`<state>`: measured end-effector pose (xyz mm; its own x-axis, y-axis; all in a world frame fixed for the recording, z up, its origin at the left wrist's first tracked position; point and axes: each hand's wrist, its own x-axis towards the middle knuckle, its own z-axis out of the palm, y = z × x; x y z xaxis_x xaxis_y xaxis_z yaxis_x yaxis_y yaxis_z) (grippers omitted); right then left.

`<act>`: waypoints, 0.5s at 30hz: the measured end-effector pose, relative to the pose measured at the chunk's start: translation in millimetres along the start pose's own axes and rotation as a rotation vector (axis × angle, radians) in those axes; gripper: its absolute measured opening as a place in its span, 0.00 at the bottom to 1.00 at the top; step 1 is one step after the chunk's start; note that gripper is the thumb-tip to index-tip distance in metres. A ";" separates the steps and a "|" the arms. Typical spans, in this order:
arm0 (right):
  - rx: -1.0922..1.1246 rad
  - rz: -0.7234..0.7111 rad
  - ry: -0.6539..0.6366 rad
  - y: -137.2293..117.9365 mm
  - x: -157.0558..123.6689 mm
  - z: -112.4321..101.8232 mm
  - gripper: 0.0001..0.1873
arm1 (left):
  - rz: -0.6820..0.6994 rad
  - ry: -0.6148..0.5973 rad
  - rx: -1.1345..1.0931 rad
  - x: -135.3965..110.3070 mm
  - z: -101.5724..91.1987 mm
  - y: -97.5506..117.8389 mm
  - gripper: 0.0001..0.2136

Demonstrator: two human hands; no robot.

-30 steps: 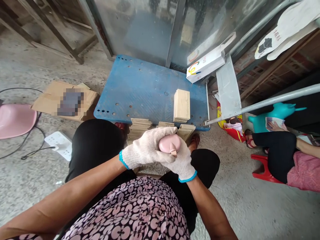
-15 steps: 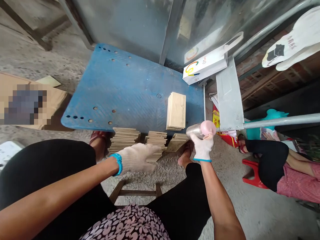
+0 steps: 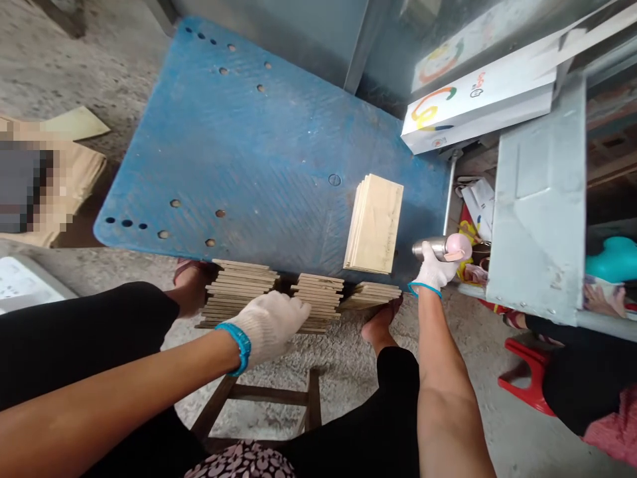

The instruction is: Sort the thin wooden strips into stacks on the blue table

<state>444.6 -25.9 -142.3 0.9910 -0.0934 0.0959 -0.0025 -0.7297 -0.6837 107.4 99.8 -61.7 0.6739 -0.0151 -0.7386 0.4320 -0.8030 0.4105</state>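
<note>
My right hand [image 3: 434, 267], in a white glove with a blue cuff, is closed around a steel thermos flask [image 3: 422, 248] with a pink lid, at the right end of the blue plastic board [image 3: 269, 153]. My left hand [image 3: 275, 324], gloved alike, hovers near two stacks of thin wooden boards, the left stack [image 3: 233, 289] and the middle stack [image 3: 322, 299]. Its fingers are loosely bent and slightly apart, with nothing seen in them. A third, smaller stack [image 3: 373, 292] leans near my right foot. On the blue surface lies another pile of pale wooden boards [image 3: 377, 222].
A white paper bag [image 3: 478, 99] lies at the back right, beside a grey metal ledge [image 3: 540, 199]. At far left is a cardboard box [image 3: 79, 179]. A red stool [image 3: 530, 378] with a seated person is at right. A wooden stool frame [image 3: 271, 394] stands below my hands.
The view has moved closer to the blue surface. My right hand has carried the flask to the right, toward the metal ledge. My left hand's fingers have bent from a straighter, spread pose.
</note>
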 end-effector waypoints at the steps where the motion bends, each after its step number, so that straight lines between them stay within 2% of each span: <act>1: -0.017 0.012 0.005 4.4 4.4 5.9 0.42 | 0.021 0.026 -0.008 1.2 2.5 -0.4 0.25; 3: -0.040 0.010 0.010 12.1 10.9 15.9 0.42 | 0.039 0.042 -0.011 2.6 7.7 -1.5 0.25; 7: -0.069 0.012 0.044 20.9 10.5 26.9 0.42 | 0.011 -0.009 0.012 4.2 11.9 -2.4 0.25; 12: -0.118 0.063 0.042 23.2 1.9 27.7 0.40 | -0.021 -0.030 0.038 5.6 9.5 0.2 0.24; 15: -0.127 0.028 0.001 25.1 2.1 25.9 0.40 | -0.018 -0.012 0.023 6.8 12.8 0.8 0.25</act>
<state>450.0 -26.9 -178.0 0.9901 -0.1161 0.0790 -0.0476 -0.8069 -0.5887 104.7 91.5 -73.2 0.6585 -0.0074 -0.7526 0.4300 -0.8169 0.3843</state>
